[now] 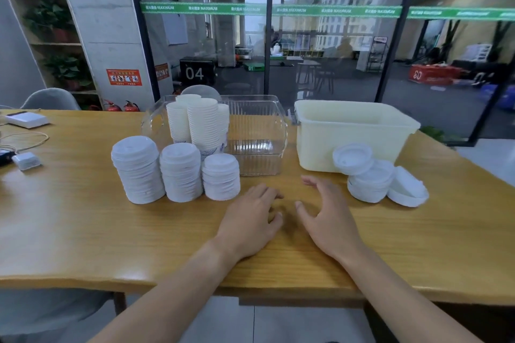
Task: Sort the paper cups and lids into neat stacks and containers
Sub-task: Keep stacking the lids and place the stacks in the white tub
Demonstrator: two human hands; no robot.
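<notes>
Three stacks of white lids (179, 172) stand side by side on the wooden table (69, 231), left of centre. Behind them, stacked paper cups (198, 122) fill the left part of a clear plastic container (256, 131). An untidy pile of lids (367, 175) lies in front of a cream plastic bin (348, 131) on the right, with one lid (408, 186) leaning at its right side. My left hand (250, 220) rests flat on the table, empty. My right hand (326, 211) hovers beside it with fingers spread, empty, just left of the untidy pile.
A white device (26, 119), a cable (25, 139) and a small white adapter (26, 160) lie at the table's far left. A grey chair (50, 99) stands behind the table. A glass wall runs behind the containers.
</notes>
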